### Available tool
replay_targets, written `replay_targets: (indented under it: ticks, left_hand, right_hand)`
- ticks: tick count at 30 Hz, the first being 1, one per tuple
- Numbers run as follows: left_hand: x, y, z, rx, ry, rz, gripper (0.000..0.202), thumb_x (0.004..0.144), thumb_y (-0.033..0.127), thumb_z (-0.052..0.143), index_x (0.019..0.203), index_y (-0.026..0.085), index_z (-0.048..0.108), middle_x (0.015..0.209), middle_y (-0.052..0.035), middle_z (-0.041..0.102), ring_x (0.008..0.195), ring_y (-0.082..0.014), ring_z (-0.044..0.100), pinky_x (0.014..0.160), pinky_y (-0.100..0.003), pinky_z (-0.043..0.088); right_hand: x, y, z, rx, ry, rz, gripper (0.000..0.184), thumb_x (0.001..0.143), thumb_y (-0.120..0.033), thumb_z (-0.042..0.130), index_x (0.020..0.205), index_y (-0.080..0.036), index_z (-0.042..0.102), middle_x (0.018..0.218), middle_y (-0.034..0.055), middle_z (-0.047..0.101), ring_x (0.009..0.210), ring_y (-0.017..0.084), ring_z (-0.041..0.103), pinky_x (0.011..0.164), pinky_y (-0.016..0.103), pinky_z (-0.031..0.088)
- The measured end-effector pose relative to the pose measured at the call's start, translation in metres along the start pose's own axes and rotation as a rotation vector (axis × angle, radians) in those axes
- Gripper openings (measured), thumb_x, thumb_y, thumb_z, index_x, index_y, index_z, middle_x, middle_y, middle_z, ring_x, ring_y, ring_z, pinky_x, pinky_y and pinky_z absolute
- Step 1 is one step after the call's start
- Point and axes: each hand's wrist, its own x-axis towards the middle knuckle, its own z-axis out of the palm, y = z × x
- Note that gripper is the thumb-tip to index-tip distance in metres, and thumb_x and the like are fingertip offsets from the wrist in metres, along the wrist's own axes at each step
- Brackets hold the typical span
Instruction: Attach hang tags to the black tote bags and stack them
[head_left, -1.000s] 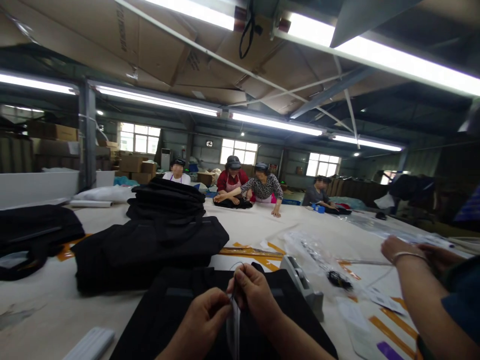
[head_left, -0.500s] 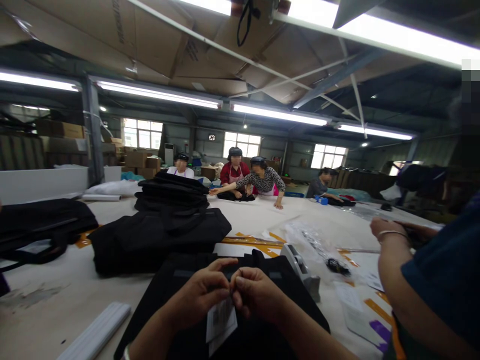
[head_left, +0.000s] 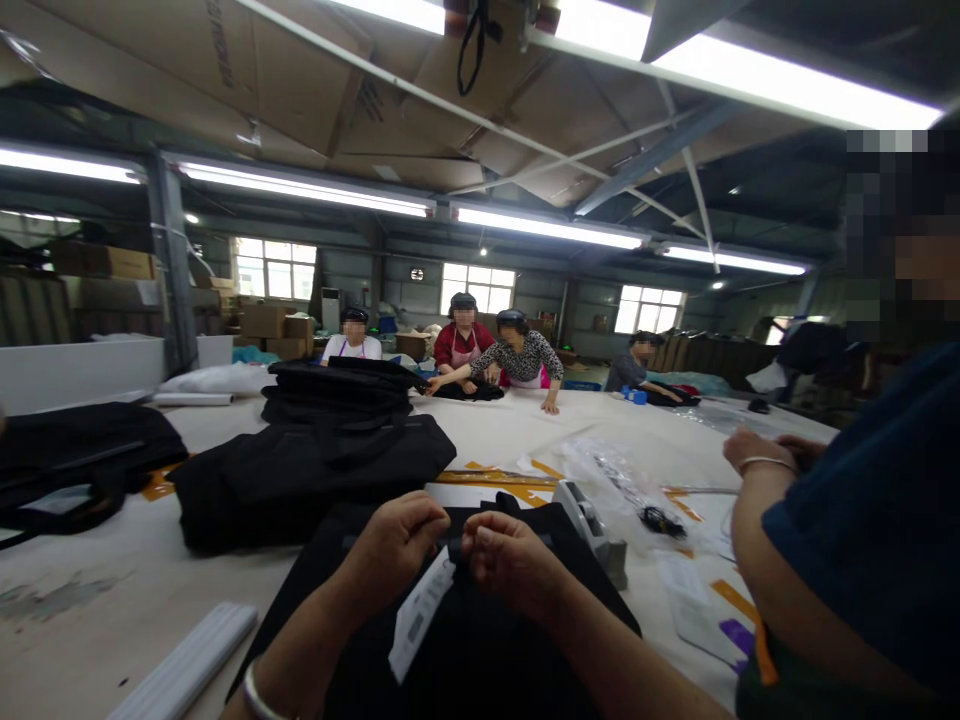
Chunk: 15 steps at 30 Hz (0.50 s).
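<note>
A black fabric bag [head_left: 517,660] lies on the table in front of me. Over it my left hand [head_left: 401,545] is closed in a pinch, and my right hand [head_left: 517,565] is pinched just beside it, a small gap between the fingertips. A white printed paper tag [head_left: 421,612] hangs tilted below and between them; its top end is close to the fingers of both hands. Whatever thin thing the fingertips hold is too small to make out.
To the left lie several stacked black bags [head_left: 315,470] and a white strip bundle [head_left: 187,665]. A grey tape dispenser [head_left: 592,530] stands beyond my right hand, near clear plastic bags [head_left: 611,470]. A co-worker's arm [head_left: 765,540] is close on the right; other people work across the table.
My hands have drawn slightly apart, the left one moving left and upward. The tag has swung to a steeper tilt. The view has shifted a little.
</note>
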Motion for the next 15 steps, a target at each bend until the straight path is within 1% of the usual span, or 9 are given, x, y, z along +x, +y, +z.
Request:
replay_targets:
  ticks: [2,4,5,7,9,10,12,13,15]
  left_hand:
    - [0.004,0.005,0.000,0.038,-0.018,0.007,0.025,0.094,0.030,0.054,0.076,0.018,0.066,0.079,-0.0019,0.058,0.070,-0.0144,0.056,0.065,-0.026,0.043]
    - [0.010,0.011,-0.001,0.076,-0.039,0.032,0.025,0.095,0.030,0.053,0.076,0.018,0.066,0.079,-0.0021,0.058,0.071,-0.0149,0.056,0.066,-0.027,0.042]
    - [0.012,0.014,-0.002,0.092,-0.049,0.048,0.026,0.095,0.029,0.053,0.076,0.018,0.066,0.079,-0.0023,0.058,0.072,-0.0151,0.056,0.067,-0.027,0.042]
    - [0.017,0.020,-0.002,0.120,-0.067,0.080,0.026,0.095,0.029,0.051,0.076,0.018,0.065,0.080,-0.0025,0.059,0.074,-0.0153,0.056,0.069,-0.027,0.042]
    - [0.021,0.025,-0.002,0.138,-0.083,0.106,0.025,0.096,0.028,0.051,0.076,0.018,0.064,0.081,-0.0026,0.060,0.076,-0.0154,0.057,0.071,-0.027,0.042]
    - [0.023,0.027,-0.002,0.146,-0.090,0.116,0.025,0.095,0.027,0.051,0.076,0.018,0.064,0.082,-0.0027,0.060,0.077,-0.0154,0.057,0.071,-0.027,0.042]
    - [0.026,0.030,-0.001,0.162,-0.098,0.124,0.023,0.094,0.026,0.052,0.075,0.018,0.063,0.083,-0.0028,0.060,0.078,-0.0154,0.057,0.072,-0.027,0.042]
    - [0.028,0.031,-0.001,0.168,-0.098,0.128,0.023,0.094,0.025,0.053,0.074,0.018,0.063,0.083,-0.0028,0.060,0.078,-0.0154,0.057,0.072,-0.027,0.042]
    - [0.029,0.032,-0.001,0.170,-0.090,0.132,0.023,0.093,0.025,0.052,0.073,0.018,0.063,0.082,-0.0026,0.059,0.077,-0.0153,0.057,0.072,-0.027,0.042]
  right_hand:
    - [0.001,-0.002,-0.004,-0.058,0.012,-0.055,0.043,0.068,-0.041,0.088,0.100,-0.017,0.071,0.091,0.0044,0.073,0.058,0.007,0.058,0.047,0.018,0.034]
    - [0.002,-0.003,-0.008,-0.144,0.020,-0.117,0.044,0.070,-0.040,0.087,0.105,-0.018,0.072,0.100,0.0062,0.074,0.068,0.009,0.060,0.052,0.019,0.036]
    - [0.003,-0.004,-0.009,-0.182,0.024,-0.145,0.044,0.071,-0.039,0.086,0.107,-0.018,0.072,0.103,0.0064,0.074,0.075,0.010,0.062,0.058,0.019,0.039]
    - [0.004,-0.007,-0.009,-0.226,0.016,-0.187,0.043,0.074,-0.038,0.084,0.112,-0.020,0.072,0.109,0.0058,0.073,0.092,0.014,0.064,0.075,0.023,0.045]
    - [0.005,-0.013,-0.005,-0.244,-0.044,-0.225,0.043,0.078,-0.039,0.081,0.116,-0.021,0.071,0.111,0.0055,0.072,0.104,0.017,0.063,0.090,0.029,0.045]
    - [0.005,-0.017,-0.001,-0.255,-0.086,-0.241,0.042,0.081,-0.040,0.079,0.118,-0.021,0.070,0.111,0.0056,0.072,0.106,0.018,0.062,0.095,0.032,0.043]
    - [0.005,-0.026,0.009,-0.282,-0.162,-0.257,0.039,0.086,-0.043,0.074,0.117,-0.020,0.070,0.107,0.0059,0.072,0.102,0.019,0.063,0.097,0.036,0.043]
    - [0.006,-0.030,0.015,-0.295,-0.180,-0.257,0.037,0.087,-0.044,0.072,0.114,-0.019,0.071,0.102,0.0057,0.071,0.098,0.018,0.063,0.095,0.036,0.044]
    - [0.006,-0.036,0.023,-0.320,-0.176,-0.242,0.036,0.088,-0.048,0.070,0.106,-0.017,0.073,0.090,0.0043,0.070,0.085,0.016,0.063,0.086,0.034,0.047]
